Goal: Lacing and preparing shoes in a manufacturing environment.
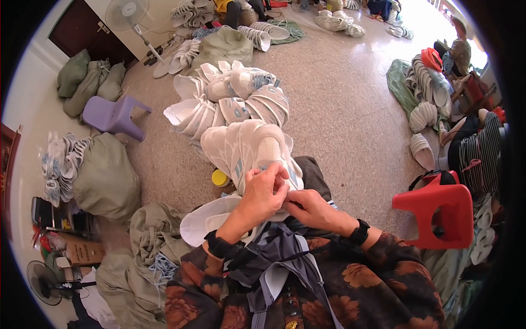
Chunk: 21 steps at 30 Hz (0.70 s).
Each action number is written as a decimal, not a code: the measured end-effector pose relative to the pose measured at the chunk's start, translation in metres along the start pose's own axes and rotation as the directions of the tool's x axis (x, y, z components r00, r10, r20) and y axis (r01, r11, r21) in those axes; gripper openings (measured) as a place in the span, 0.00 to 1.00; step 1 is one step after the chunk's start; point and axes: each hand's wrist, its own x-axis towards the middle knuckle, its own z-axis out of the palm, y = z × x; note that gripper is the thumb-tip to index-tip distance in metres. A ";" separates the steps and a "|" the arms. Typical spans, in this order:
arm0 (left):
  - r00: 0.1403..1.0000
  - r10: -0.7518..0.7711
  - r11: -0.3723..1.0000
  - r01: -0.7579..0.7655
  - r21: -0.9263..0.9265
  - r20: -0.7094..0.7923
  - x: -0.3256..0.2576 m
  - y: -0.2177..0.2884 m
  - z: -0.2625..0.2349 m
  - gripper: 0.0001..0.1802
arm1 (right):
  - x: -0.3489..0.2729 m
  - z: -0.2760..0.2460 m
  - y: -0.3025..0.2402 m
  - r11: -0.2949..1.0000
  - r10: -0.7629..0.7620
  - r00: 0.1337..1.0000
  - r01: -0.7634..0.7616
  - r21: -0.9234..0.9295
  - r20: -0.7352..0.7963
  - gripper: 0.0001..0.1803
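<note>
In front of my lap is a white shoe upper [269, 147] with pale blue trim, its toe pointing away from me. My left hand [264, 192] is over its throat, fingers bent and thumb pressed toward the fingertips. Close beside it, my right hand [313, 209] is also closed, thumb and forefinger together at the upper's near end. Whatever the fingertips pinch is too small or hidden to name. More white uppers [222, 148] are nested against the left of this one. A flat white shoe piece [200, 222] lies by my left forearm.
Stacked shoe uppers [230, 98] cover the floor ahead. A yellow-lidded jar [220, 177] stands left of my hands. Further left are a purple stool [113, 116], a stuffed sack [107, 175] and pale blue laces [163, 268]. At right stands a red chair [438, 208], with other people beyond.
</note>
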 end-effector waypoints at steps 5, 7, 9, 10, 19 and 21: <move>1.000 -0.019 0.643 0.019 -0.766 0.008 -0.009 0.034 -0.077 0.11 | 0.003 -0.006 0.005 0.976 0.089 0.991 -0.108 0.191 0.103 0.11; 0.988 -0.002 0.422 -0.137 -0.896 -0.152 -0.014 0.045 -0.109 0.15 | 0.000 -0.020 0.004 0.923 0.221 0.960 -0.263 0.281 0.171 0.11; 0.981 -0.013 0.383 -0.172 -0.908 -0.191 -0.027 0.042 -0.143 0.18 | -0.008 -0.031 0.010 0.842 0.331 0.909 -0.406 0.356 0.254 0.11; 0.981 -0.017 0.387 -0.174 -0.906 -0.195 -0.036 0.037 -0.156 0.18 | -0.014 -0.037 0.015 0.821 0.348 0.890 -0.441 0.361 0.296 0.11; 0.960 -0.147 0.972 0.185 0.147 -0.240 -0.108 -0.105 -0.209 0.13 | -0.088 -0.085 0.065 0.265 0.448 0.868 -0.359 0.895 0.216 0.16; 0.941 -0.275 0.939 0.306 0.154 -0.196 -0.124 -0.131 -0.212 0.12 | -0.102 -0.092 0.080 0.141 0.497 0.866 -0.137 0.981 0.050 0.19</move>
